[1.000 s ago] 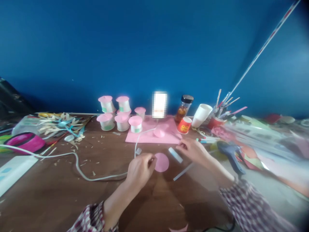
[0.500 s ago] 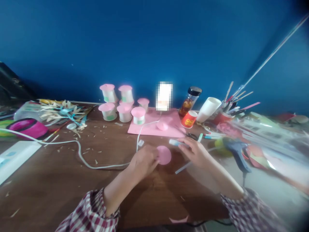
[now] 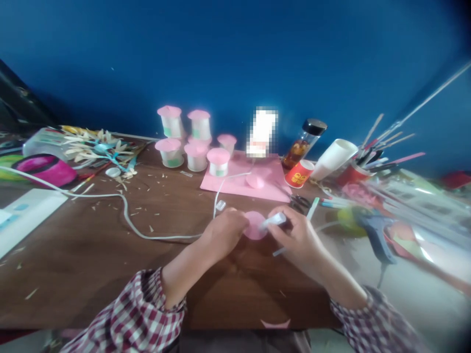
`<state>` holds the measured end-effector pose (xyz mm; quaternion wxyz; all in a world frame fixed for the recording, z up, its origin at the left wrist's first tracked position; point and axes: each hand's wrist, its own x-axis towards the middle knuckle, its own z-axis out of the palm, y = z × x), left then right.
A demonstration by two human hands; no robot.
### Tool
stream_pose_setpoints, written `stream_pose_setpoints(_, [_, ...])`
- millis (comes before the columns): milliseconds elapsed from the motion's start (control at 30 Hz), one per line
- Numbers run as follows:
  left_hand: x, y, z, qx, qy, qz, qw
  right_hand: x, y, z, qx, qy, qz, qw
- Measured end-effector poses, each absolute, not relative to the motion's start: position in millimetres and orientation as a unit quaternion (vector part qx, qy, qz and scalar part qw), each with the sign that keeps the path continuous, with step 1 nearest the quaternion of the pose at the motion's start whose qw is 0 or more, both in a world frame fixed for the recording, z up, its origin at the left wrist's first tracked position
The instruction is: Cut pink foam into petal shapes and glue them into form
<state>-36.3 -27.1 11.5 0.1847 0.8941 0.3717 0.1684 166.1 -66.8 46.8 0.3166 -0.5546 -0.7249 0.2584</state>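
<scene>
My left hand (image 3: 225, 232) pinches the left edge of a round pink paper disc (image 3: 254, 226), holding it just above the brown table. In my right hand (image 3: 300, 238) is a small white glue stick (image 3: 276, 220), its lower end against or right over the disc's right part; contact is hard to make out. Beyond the hands lies a pink sheet (image 3: 239, 189), with another pink paper piece (image 3: 255, 181) on it. Several white cups with pink tops, among them a near one (image 3: 219, 166), stand behind to the left, some stacked. A thin pale strip (image 3: 278, 252) pokes out beneath my right hand.
A white cable (image 3: 158, 237) curves across the table on the left. Scissors (image 3: 300, 202), a red cup (image 3: 300, 174) and a dark-lidded bottle (image 3: 305, 142) are back right. A glue gun (image 3: 379, 240) lies far right. Wood shavings litter the left side.
My right hand has turned the glue stick and brought it left, onto or over the pink disc. My left hand keeps its pinch on the disc. The camera view has shifted slightly.
</scene>
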Motion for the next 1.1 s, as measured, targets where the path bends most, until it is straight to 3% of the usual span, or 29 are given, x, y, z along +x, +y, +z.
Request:
stream_pose_setpoints(233, [-40,-25,8,0.878,0.367,0.2,0.234,155,-65,36,-0.529,-0.767,0.219,0.289])
stream_pose_setpoints(1100, [-38,-25,16,0.874,0.365,0.189,0.261,151,-64,22,-0.478,-0.827,0.159,0.251])
